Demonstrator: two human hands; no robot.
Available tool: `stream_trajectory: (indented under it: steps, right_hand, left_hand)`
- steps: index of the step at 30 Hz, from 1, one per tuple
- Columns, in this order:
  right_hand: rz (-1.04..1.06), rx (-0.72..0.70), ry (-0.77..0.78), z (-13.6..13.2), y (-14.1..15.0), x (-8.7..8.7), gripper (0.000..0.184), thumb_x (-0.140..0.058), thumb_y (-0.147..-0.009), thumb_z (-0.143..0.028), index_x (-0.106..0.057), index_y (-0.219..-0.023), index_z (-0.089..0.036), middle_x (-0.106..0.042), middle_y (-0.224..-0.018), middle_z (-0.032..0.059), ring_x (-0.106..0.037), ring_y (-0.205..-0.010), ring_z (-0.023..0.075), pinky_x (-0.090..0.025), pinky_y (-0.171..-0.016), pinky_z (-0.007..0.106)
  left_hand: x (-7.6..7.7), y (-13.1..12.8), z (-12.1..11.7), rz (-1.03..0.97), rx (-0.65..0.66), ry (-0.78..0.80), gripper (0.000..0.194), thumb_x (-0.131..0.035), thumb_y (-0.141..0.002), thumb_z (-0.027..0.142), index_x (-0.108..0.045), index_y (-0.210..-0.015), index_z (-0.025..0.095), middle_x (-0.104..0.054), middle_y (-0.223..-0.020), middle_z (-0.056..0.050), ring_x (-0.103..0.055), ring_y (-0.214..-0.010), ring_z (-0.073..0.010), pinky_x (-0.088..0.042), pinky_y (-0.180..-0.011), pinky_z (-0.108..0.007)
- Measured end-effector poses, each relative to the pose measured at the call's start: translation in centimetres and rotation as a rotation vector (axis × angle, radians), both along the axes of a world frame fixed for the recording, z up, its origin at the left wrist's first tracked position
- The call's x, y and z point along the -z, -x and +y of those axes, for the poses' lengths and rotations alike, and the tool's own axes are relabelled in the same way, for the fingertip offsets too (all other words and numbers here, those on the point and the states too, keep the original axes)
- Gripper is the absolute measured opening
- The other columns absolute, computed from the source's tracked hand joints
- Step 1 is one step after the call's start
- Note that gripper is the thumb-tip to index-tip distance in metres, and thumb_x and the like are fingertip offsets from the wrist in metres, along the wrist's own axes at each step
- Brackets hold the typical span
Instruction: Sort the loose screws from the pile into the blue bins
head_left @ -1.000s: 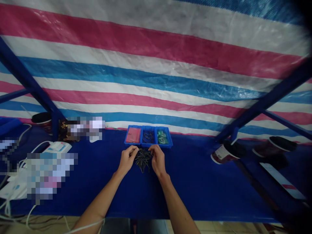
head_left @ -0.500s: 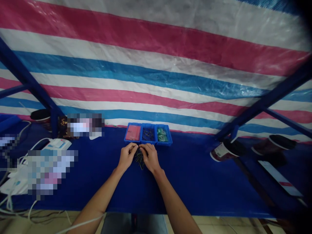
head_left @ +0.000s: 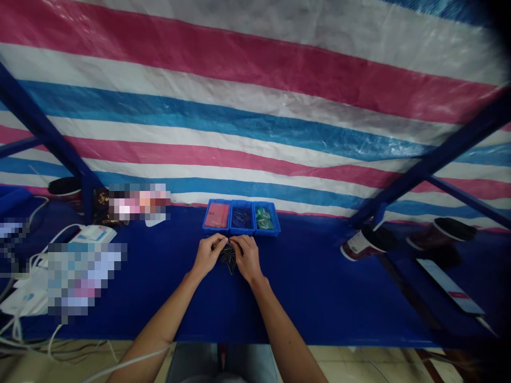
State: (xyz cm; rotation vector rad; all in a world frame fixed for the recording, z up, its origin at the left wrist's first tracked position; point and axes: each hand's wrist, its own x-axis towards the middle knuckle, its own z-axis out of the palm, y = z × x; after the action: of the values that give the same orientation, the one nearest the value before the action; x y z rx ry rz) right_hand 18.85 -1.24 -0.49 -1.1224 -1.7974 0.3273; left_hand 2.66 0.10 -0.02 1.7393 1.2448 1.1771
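Note:
A small pile of dark, thin pieces like screws lies on the blue table, between and just below my hands. At the pile's left, my left hand is closed in a pinch, thumb and forefinger meeting. My right hand pinches from the other side, its fingertips almost touching the left ones. Whatever sits between the fingertips is too small to make out. Just beyond the hands stand three blue bins: one with pink packets, one with dark screw-like pieces, one with green-and-clear packets.
On the left lie a white power strip and cables. A lidded paper cup stands to the right, near a phone. Blue frame bars and a striped sheet close off the back.
The view has shifted slightly. Both hands stay pinched together over the pile, with hardly any visible movement.

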Motion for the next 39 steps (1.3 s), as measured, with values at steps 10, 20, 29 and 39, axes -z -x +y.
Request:
stream_trajectory:
  steps: [10, 20, 29, 39]
  right_hand:
    - [0.015, 0.012, -0.007, 0.10, -0.11, 0.35, 0.017, -0.052, -0.100, -0.020, -0.068, -0.100, -0.022, -0.069, -0.096, 0.0054, -0.060, -0.089, 0.0209, -0.044, -0.082, 0.035]
    - [-0.014, -0.027, -0.015, -0.03, -0.14, 0.14, 0.019, -0.049, -0.101, -0.021, -0.068, -0.096, -0.022, -0.068, -0.094, 0.0050, -0.059, -0.086, 0.0200, -0.041, -0.080, 0.033]
    - [-0.030, -0.058, 0.100, -0.23, -0.12, 0.06, 0.030, -0.039, -0.104, -0.025, -0.058, -0.082, -0.019, -0.059, -0.075, 0.0031, -0.055, -0.071, 0.0169, -0.039, -0.066, 0.028]
    - [0.159, -0.082, 0.096, -0.15, 0.05, -0.08, 0.018, -0.053, -0.097, -0.021, -0.070, -0.091, -0.021, -0.069, -0.086, 0.0044, -0.065, -0.081, 0.0183, -0.049, -0.076, 0.029]
  left_hand:
    - [0.11, -0.04, -0.01, 0.008, 0.025, 0.015, 0.033, -0.055, -0.094, 0.041, -0.067, -0.080, 0.014, -0.046, -0.059, 0.004, -0.038, -0.055, -0.0106, -0.027, -0.055, -0.022]
    - [-0.26, -0.03, -0.16, 0.007, 0.049, 0.005, 0.038, -0.053, -0.095, 0.040, -0.061, -0.070, 0.013, -0.044, -0.058, 0.004, -0.037, -0.055, -0.0100, -0.028, -0.055, -0.022]
    - [-0.27, 0.01, -0.20, 0.022, 0.079, -0.006, 0.037, -0.052, -0.095, 0.040, -0.063, -0.071, 0.013, -0.045, -0.056, 0.004, -0.038, -0.054, -0.0099, -0.028, -0.055, -0.023]
    - [-0.50, -0.02, -0.31, 0.005, 0.062, 0.038, 0.042, -0.049, -0.096, 0.044, -0.055, -0.066, 0.015, -0.039, -0.054, 0.005, -0.036, -0.052, -0.0101, -0.025, -0.053, -0.023]
